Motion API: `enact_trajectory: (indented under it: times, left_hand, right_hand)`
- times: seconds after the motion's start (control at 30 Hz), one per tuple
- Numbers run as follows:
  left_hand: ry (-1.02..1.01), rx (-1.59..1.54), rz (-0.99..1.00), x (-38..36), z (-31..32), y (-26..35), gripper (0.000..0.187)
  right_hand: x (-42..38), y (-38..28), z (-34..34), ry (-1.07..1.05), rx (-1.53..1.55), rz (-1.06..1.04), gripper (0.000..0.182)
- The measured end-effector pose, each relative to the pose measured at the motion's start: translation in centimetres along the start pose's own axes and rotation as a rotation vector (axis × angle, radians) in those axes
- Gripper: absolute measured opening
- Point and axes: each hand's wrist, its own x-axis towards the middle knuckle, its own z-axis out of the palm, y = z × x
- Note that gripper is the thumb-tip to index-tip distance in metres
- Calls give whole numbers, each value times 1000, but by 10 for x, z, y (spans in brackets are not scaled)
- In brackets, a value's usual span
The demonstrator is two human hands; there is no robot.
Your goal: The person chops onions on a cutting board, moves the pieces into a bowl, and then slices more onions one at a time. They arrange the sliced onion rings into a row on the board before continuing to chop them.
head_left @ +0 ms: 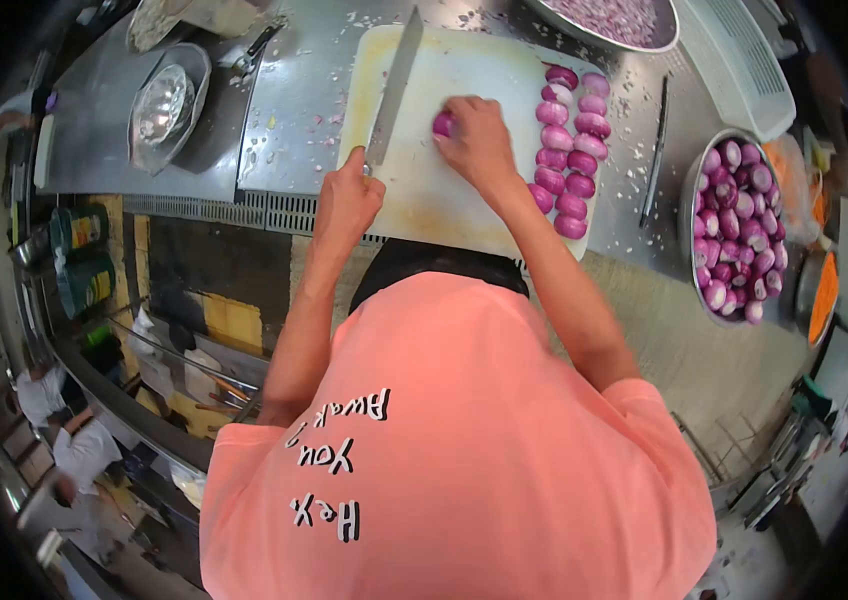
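My left hand (348, 205) is closed round the handle of a large kitchen knife (401, 85). Its blade points away from me over the left part of a white cutting board (444, 215). To the right of the blade, the curled fingers of my right hand (477, 143) hold a peeled red onion (443, 123) on the board. Part of this onion is hidden by the fingers. Along the board's right side, peeled onions (582, 163) stand in two rows.
A metal bowl heaped with peeled red onions (739, 230) sits at right. Chopped onion (614, 15) fills another bowl at the top. A long thin dark tool (656, 150) lies beside the board. Further left stands a metal bowl (169, 110). Other people (84, 445) work at lower left.
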Motion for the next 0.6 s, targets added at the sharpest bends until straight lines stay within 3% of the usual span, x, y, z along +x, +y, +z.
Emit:
enact_trajectory:
  times: [0.07, 0.23, 0.43, 0.6]
  left_hand:
    - [-53, -20, -71, -12, -6, 8, 33]
    - [-55, 26, 33, -30, -6, 19, 22]
    - [-163, 75, 27, -56, -19, 45, 22]
    - [-92, 98, 124, -26, 30, 31, 25]
  right_hand:
    - [-22, 2, -13, -82, 33, 56, 36]
    - [-57, -19, -5, -142, 211, -46, 39]
    - [-57, -26, -7, -111, 164, -46, 17]
    - [-60, -24, -1, -116, 60, -56, 12]
